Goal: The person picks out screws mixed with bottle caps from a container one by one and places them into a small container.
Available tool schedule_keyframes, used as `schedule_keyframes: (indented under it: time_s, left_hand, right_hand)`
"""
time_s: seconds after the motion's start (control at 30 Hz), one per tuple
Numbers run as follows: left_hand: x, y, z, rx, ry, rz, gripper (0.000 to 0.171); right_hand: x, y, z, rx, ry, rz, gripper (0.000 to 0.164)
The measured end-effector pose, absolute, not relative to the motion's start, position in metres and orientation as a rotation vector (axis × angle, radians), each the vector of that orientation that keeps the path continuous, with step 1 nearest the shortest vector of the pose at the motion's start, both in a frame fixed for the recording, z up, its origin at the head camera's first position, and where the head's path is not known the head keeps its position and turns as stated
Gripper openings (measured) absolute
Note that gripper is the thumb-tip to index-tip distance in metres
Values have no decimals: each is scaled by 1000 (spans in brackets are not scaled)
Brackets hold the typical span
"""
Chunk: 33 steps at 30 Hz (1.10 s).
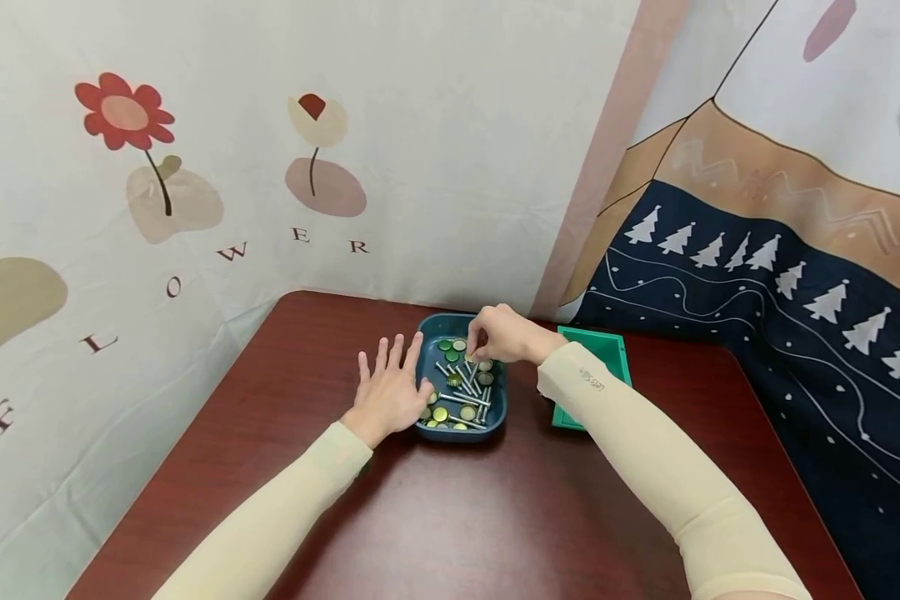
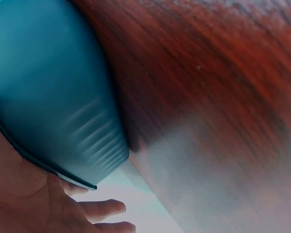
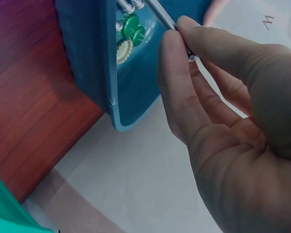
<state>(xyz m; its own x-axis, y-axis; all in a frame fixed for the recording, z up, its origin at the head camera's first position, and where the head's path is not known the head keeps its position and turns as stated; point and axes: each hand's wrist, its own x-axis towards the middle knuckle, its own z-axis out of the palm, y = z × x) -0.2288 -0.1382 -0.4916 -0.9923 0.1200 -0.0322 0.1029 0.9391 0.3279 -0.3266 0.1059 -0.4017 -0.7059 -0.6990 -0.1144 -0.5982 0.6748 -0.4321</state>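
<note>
A blue tray (image 1: 461, 435) on the table holds several long metal screws (image 1: 463, 400) and bottle caps (image 1: 440, 414), some green, some yellow or pale. My right hand (image 1: 508, 333) is over the tray's far right part. Between thumb and forefinger it pinches one threaded screw (image 3: 160, 13) near its end; green caps (image 3: 130, 25) lie beyond it in the right wrist view. With fingers spread straight, my left hand (image 1: 392, 392) touches the tray's left rim. The left wrist view shows the ribbed outer wall (image 2: 87, 126) of the tray above that palm.
Right of the tray stands a green box (image 1: 568, 417), partly hidden by my right forearm. The brown table (image 1: 420, 517) ends close behind both containers, at a printed cloth backdrop (image 1: 450, 167).
</note>
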Motion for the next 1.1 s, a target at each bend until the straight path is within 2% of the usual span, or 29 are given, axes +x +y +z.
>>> schedule_keyframes:
  time_s: [0.47, 1.1]
  left_hand:
    - [-230, -140, -489, 184, 3043, 508, 88]
    - [-231, -138, -492, 201, 3051, 515, 88]
  right_hand:
    - [-330, 137, -397, -925, 2692, -819, 4]
    - [-331, 186, -386, -768, 2804, -846, 14]
